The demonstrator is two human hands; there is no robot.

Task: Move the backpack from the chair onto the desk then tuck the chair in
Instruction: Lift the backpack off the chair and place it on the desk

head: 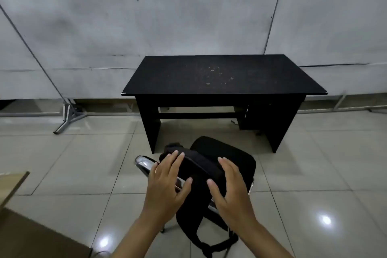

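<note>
A black backpack (199, 176) lies on a black chair (236, 159) with chrome armrests, which stands on the floor a short way in front of the black desk (224, 75). Its straps hang down at the near side. My left hand (167, 184) is on the backpack's left side with its fingers spread. My right hand (230, 186) is on its right side, also with fingers apart. Neither hand has closed around it. The chair's seat is mostly hidden under the backpack.
The desk stands against a grey panel wall (146, 16), its top dusty. A metal stand foot (69, 117) rests on the tiled floor at the left. A brown cardboard box (25, 230) sits at the near left. Open tiled floor lies on both sides of the chair.
</note>
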